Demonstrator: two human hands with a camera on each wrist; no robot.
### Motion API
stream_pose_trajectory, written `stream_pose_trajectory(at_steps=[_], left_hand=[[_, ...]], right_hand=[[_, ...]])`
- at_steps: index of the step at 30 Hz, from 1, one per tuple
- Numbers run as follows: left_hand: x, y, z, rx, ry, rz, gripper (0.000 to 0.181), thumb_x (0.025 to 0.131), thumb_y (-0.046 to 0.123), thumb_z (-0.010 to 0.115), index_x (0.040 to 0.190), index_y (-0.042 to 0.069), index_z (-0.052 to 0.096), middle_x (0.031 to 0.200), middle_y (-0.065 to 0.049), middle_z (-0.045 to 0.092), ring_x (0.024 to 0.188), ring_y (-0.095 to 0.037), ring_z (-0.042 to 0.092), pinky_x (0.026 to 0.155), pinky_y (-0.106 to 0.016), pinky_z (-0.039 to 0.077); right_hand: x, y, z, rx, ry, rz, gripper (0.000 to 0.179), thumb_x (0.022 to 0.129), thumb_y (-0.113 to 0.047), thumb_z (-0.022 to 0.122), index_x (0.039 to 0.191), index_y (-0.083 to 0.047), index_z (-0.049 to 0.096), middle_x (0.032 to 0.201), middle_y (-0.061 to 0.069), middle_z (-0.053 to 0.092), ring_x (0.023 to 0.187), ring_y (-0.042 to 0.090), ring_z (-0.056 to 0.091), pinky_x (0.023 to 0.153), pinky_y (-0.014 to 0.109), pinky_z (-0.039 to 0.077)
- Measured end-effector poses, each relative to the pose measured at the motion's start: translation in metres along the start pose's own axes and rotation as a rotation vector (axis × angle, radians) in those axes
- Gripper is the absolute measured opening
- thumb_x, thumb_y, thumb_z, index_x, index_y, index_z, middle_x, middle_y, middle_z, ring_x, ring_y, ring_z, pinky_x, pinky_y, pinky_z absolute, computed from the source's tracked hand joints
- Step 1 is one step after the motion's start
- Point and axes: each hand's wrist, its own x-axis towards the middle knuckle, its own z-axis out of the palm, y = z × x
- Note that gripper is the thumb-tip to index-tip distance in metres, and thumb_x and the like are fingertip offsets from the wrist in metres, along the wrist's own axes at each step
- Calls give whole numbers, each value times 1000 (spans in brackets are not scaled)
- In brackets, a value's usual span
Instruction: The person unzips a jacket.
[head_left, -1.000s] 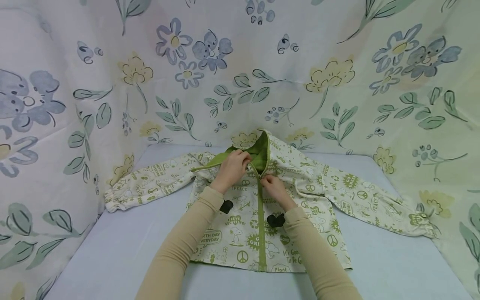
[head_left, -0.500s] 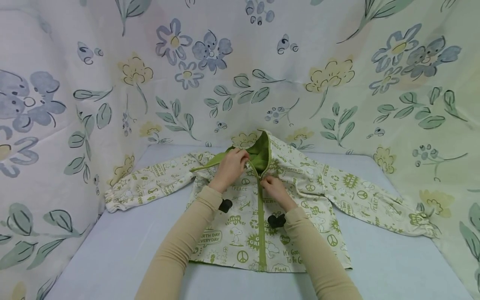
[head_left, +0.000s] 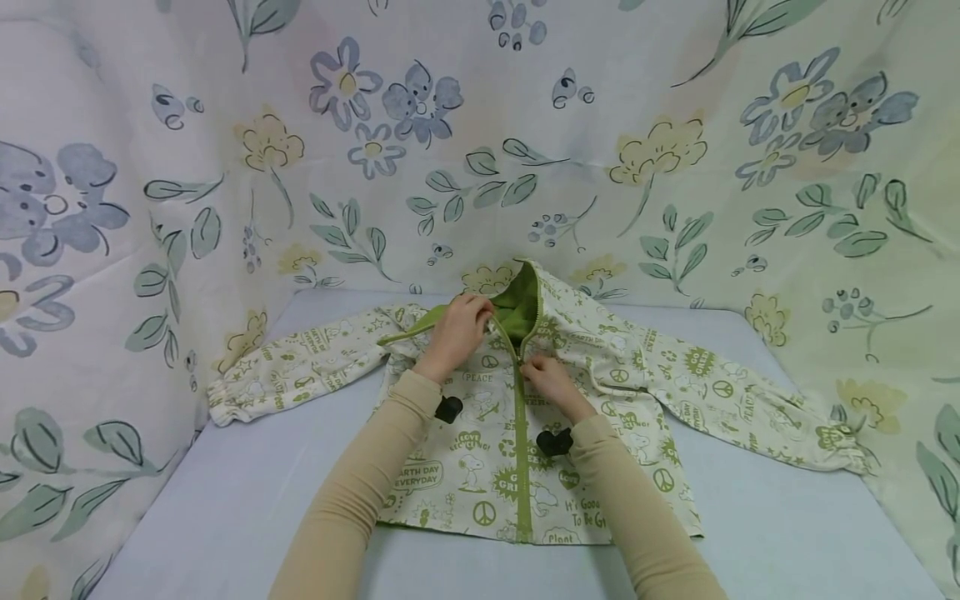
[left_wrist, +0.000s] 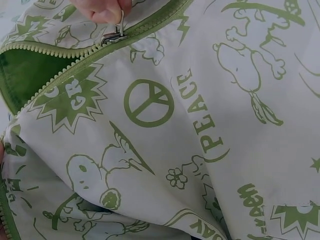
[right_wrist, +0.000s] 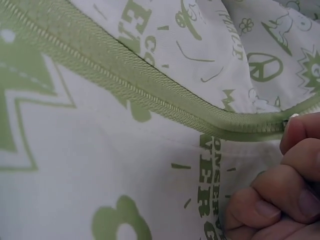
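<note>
A hooded child's jacket (head_left: 480,492), cream with green cartoon prints, lies front up. Its green zipper (head_left: 522,467) is joined from the hem up to the metal slider (left_wrist: 114,38) below the collar, and parts in a V above it. My right hand (head_left: 553,382) pinches the slider's pull tab (left_wrist: 120,22) between thumb and finger, other fingers curled in the right wrist view. My left hand (head_left: 456,333) pinches the open front edge near the collar and lifts it. Only slivers of the left fingers (left_wrist: 2,232) show at the left wrist view's edge.
Both sleeves (head_left: 300,367) spread out sideways on the white tabletop (head_left: 247,492). The hood (head_left: 570,300) stands up at the back, green lining (head_left: 517,308) showing. Flower-printed cloth (head_left: 480,100) hangs behind and along the sides. Dark wrist devices (head_left: 555,442) sit over the jacket front.
The right hand has shifted slightly down along the zipper, and the open V reaches a little lower. My left hand has drawn slightly left with the edge still pinched.
</note>
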Motion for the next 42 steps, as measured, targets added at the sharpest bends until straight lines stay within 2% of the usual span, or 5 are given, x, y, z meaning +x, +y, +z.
stream_pose_trajectory(at_steps=[5,15,22,34,42], left_hand=[[0,0,1,-6,2,-15,15,97,14,50,98,9,65,96,-6,57,85,-19,53,72,-29,46],[1,-2,2,-25,5,-44,17,97,13,50,99,7,66,98,-5,58,89,-18,53,74,-31,46],[2,-5,1,-66,22,-79,18,97,13,51,100,4,65,102,-8,58,91,-19,54,74,-30,47],[2,-6,-3,-81,57,-101,16,97,14,50,100,9,64,94,-7,55,80,-19,51,64,-31,45],[1,-7,-4,-117,47,-128,16,98,14,48,101,9,63,99,-7,55,85,-20,51,68,-32,45]], right_hand=[[-3,0,-2,-11,-19,-5,27,99,-18,44,94,-1,64,90,10,58,67,18,42,65,34,40],[-2,6,-1,-8,-92,11,30,97,-17,45,69,-6,49,61,2,36,51,15,27,52,30,29],[-6,9,-4,33,-142,48,27,96,-15,45,79,-1,60,48,1,32,41,14,25,44,29,29],[-12,1,-9,45,-273,88,26,94,-12,48,78,4,60,49,0,34,42,13,28,44,27,28],[-15,2,-10,68,-308,97,26,94,-9,46,81,6,62,46,0,32,40,12,27,43,27,30]])
